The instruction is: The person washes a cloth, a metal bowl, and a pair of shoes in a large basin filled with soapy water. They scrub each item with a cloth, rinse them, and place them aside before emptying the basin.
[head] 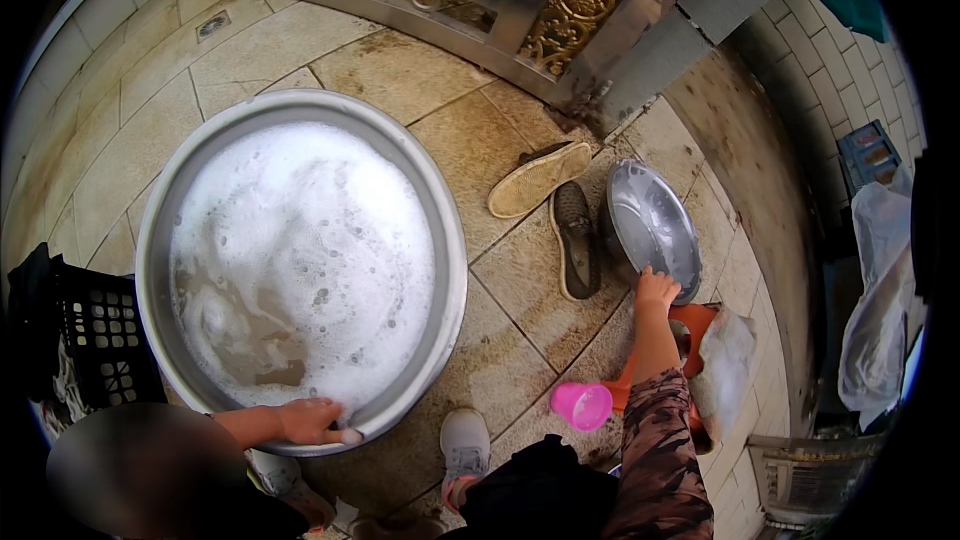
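A large round metal basin (452,240) holds cloudy water under thick white foam. My left hand (311,421) is at its near rim, fingers over the inner side by the foam and thumb on the rim. Farther right, my right hand (657,286) grips the near edge of a smaller metal basin (652,217), which is tilted and wet inside. Beside that basin lie a dark shoe (576,240), sole down, and another shoe turned to show its tan sole (540,180). A pink plastic cup (582,406) lies near my right forearm.
A black plastic crate (105,330) stands left of the large basin. An orange plastic object (694,326) with a greyish cloth-like piece (726,371) is under and beside my right arm. A metal gate (480,11) spans the far side; a clear plastic bag (874,300) hangs at right.
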Motion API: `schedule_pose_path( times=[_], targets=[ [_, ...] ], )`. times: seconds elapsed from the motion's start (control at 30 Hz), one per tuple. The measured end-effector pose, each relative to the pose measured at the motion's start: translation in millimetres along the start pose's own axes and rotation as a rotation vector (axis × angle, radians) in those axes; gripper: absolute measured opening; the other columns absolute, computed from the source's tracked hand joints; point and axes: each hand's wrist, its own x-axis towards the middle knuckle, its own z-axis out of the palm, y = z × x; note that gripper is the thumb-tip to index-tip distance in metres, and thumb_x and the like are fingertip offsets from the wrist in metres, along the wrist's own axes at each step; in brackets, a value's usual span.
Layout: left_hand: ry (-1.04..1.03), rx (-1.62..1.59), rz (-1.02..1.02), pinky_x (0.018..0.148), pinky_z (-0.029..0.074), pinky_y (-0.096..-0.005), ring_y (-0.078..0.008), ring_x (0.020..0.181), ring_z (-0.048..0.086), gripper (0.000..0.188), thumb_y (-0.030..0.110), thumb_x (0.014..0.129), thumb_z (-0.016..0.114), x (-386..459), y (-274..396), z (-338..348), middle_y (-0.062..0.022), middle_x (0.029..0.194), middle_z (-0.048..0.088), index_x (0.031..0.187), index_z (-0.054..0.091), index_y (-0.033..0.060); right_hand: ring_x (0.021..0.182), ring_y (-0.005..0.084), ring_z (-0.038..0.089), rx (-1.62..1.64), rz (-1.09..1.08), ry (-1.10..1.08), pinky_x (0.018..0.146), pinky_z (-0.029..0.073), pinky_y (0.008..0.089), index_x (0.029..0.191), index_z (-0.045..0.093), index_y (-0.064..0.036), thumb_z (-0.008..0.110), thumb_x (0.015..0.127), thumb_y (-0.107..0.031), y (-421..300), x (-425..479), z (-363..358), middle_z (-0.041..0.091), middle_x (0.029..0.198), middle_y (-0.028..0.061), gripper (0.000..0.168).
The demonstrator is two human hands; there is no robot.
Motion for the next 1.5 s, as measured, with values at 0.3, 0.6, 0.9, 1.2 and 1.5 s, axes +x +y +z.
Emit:
schedule_pose_path(
  times=[0.3, 0.6, 0.9, 1.2, 1.5],
  targets=[
    [-0.079, -0.002, -0.025, 0.085, 0.037, -0.0413, -0.0373, 0.100, 0.048, 0.084, 0.070, 0.075, 0.035, 6, 1, -9, -0.0259, 0.104, 0.049, 0.106, 0.047, -0.0069, 0.104, 0.0271, 0.048, 0.383, -0.350, -0.274, 0.083, 0.039, 0.0394, 0.114, 0.042, -0.006, 0.063, 0.073, -0.033, -74, -29, 10, 0.055, 0.107, 0.0120, 0.053],
    [-0.055, -0.032, 0.010, 0.084, 0.038, -0.0417, -0.0371, 0.099, 0.049, 0.082, 0.069, 0.076, 0.035, 5, 0, -7, -0.0255, 0.103, 0.050, 0.106, 0.047, -0.0060, 0.089, 0.0382, 0.055, 0.906, -0.201, -0.235, 0.074, 0.044, 0.0416, 0.107, 0.044, -0.005, 0.056, 0.079, -0.013, -75, -60, -41, 0.057, 0.092, 0.0236, 0.032],
    [0.028, 0.010, 0.060, 0.090, 0.037, -0.0387, -0.0355, 0.106, 0.047, 0.062, 0.051, 0.084, 0.040, -19, -10, -31, -0.0229, 0.114, 0.048, 0.122, 0.041, 0.0014, 0.075, 0.0321, 0.050, 0.943, -0.629, 0.322, 0.065, 0.038, 0.0399, 0.088, 0.050, -0.004, 0.060, 0.073, -0.007, -34, -113, -189, 0.053, 0.077, 0.0129, 0.018],
    [0.359, -1.185, 0.318, 0.098, 0.030, -0.0374, -0.0227, 0.121, 0.034, 0.072, 0.054, 0.083, 0.042, -61, -34, -55, -0.0099, 0.131, 0.036, 0.135, 0.020, 0.0095, 0.074, 0.0171, 0.048, 0.813, -1.379, 0.531, 0.064, 0.036, 0.0323, 0.084, 0.051, -0.013, 0.049, 0.070, -0.007, -186, -175, -278, 0.047, 0.071, -0.0004, 0.016],
    [0.699, -1.796, 0.706, 0.099, 0.031, -0.0383, -0.0214, 0.119, 0.037, 0.076, 0.063, 0.077, 0.033, -73, -108, -1, -0.0076, 0.130, 0.038, 0.131, 0.028, 0.0102, 0.065, 0.0198, 0.048, 1.291, -1.372, 0.483, 0.059, 0.037, 0.0305, 0.085, 0.054, -0.008, 0.057, 0.069, -0.006, -331, -307, -284, 0.047, 0.066, 0.0028, 0.016]
  ],
)
